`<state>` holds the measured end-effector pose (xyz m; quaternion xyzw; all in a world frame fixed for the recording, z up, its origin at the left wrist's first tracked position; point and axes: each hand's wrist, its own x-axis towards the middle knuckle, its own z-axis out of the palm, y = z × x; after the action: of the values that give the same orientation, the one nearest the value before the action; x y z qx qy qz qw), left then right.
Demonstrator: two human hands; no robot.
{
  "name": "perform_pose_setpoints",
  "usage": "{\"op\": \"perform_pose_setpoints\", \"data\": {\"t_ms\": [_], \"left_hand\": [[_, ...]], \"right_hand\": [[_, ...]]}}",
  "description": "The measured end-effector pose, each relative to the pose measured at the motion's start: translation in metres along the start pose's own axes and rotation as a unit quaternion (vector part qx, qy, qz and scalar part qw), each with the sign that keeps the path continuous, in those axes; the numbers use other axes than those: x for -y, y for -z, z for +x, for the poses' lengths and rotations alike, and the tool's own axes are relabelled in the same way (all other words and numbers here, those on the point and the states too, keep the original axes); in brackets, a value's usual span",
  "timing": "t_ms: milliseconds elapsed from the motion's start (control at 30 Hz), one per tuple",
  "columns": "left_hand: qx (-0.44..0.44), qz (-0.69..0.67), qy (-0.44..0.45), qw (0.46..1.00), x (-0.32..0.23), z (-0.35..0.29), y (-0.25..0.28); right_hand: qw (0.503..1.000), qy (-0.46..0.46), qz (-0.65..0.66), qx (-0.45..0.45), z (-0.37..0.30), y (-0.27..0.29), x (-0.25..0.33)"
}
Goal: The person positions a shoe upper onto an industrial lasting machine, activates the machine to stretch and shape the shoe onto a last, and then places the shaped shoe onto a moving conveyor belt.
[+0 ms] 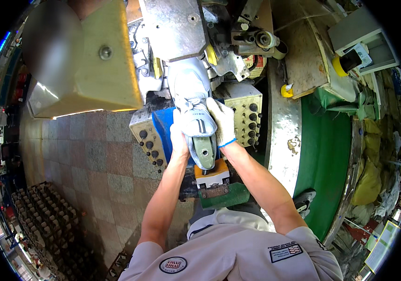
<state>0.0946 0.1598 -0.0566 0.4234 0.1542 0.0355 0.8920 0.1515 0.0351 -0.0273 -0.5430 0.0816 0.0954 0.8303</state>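
Note:
A light grey-blue lace-up shoe point(194, 104) sits on a green shoe last point(204, 149) in the machine in front of me. Its toe points away, under a metal plate point(174, 28). My left hand point(179, 139) grips the shoe's left side near the heel, its fingers partly hidden behind it. On the opposite side, my right hand point(222, 122) wears a white glove with a blue cuff and presses round the upper by the collar. Below the heel end, an orange-brown support block point(212, 172) sits on a metal bracket.
Control panels with black knobs point(246, 117) flank the shoe. A large cream machine cover point(88, 65) stands at the left, with a blurred area beside it. A green conveyor belt point(324, 164) runs along the right; another shoe point(305, 200) lies at its edge. A dark rack point(46, 210) stands lower left.

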Motion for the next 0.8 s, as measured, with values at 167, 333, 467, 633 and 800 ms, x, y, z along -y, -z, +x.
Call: {"op": "perform_pose_setpoints", "data": {"t_ms": [167,333,467,633,800], "left_hand": [[0.008,0.101,-0.048,0.994,0.003,0.002,0.008],[0.007,0.099,-0.065,0.993,0.0,0.005,0.006],[-0.027,0.079,-0.048,0.995,-0.006,0.003,-0.005],[-0.082,0.321,-0.05,0.942,-0.017,-0.014,-0.001],[-0.136,0.315,-0.138,0.929,-0.036,-0.076,-0.019]], "right_hand": [[0.999,0.021,-0.047,-0.008,-0.001,-0.001,0.001],[0.997,0.031,-0.075,-0.006,0.002,-0.004,0.008],[0.999,0.017,-0.037,0.004,-0.003,-0.004,0.011],[0.988,0.076,-0.134,0.018,-0.016,0.045,0.002],[0.977,0.006,-0.212,0.035,-0.11,0.095,0.044]]}}
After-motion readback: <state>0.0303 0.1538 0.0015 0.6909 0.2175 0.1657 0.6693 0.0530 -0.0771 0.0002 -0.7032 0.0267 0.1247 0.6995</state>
